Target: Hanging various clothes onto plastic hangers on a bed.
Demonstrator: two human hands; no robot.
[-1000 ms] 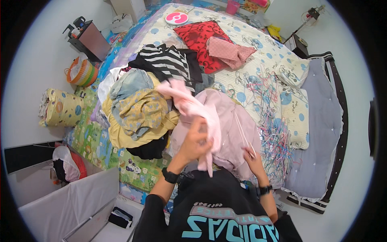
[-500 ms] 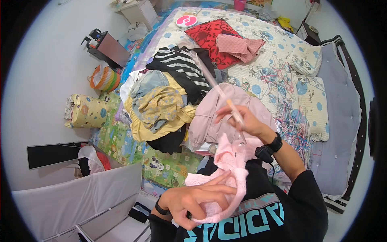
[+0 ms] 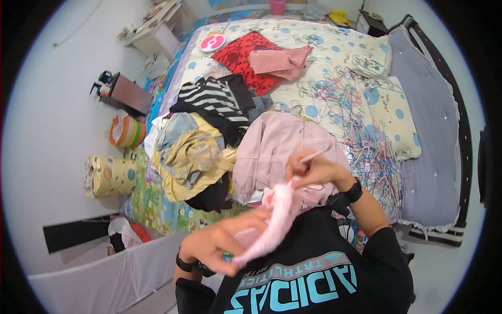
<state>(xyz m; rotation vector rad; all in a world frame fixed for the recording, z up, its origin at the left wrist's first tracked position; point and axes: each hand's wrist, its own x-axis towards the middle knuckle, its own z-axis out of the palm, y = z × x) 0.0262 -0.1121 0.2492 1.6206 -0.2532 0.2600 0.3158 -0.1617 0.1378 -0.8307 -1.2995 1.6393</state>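
Apparently stretched between both hands, the pink knit [image 3: 280, 217] hangs in front of the person's black shirt [image 3: 324, 251], short of the near edge of the bed [image 3: 334, 49]. The left hand [image 3: 212, 245] grips its lower end, blurred, with the fingers curled over the edge; the right hand [image 3: 323, 172] pinches the upper end and also holds a slim pale stick [image 3: 318, 153], perhaps part of a hanger, too smeared to tell. Handling it well, I judge, calls for a light, even pull, since such a knit likely stretches out of shape, and for keeping the stick from snagging the loops.

Just beyond, a dusty-pink garment [image 3: 282, 141] spreads along the bed's near edge. Toward the near left corner are a yellow garment [image 3: 172, 184] and a striped garment [image 3: 212, 99], heaped with other clothes; toward the right edge lies a tangle of hangers [image 3: 361, 131]. Nearer the far left corner, a pink cloth [image 3: 272, 63] lies partly over a red cushion [image 3: 230, 55].

As for containers, a striped basket [image 3: 128, 135] stands off the bed's left edge, with something whitish in its mouth. Past the far edge is a pink bin [image 3: 277, 7]; its contents cannot be made out.
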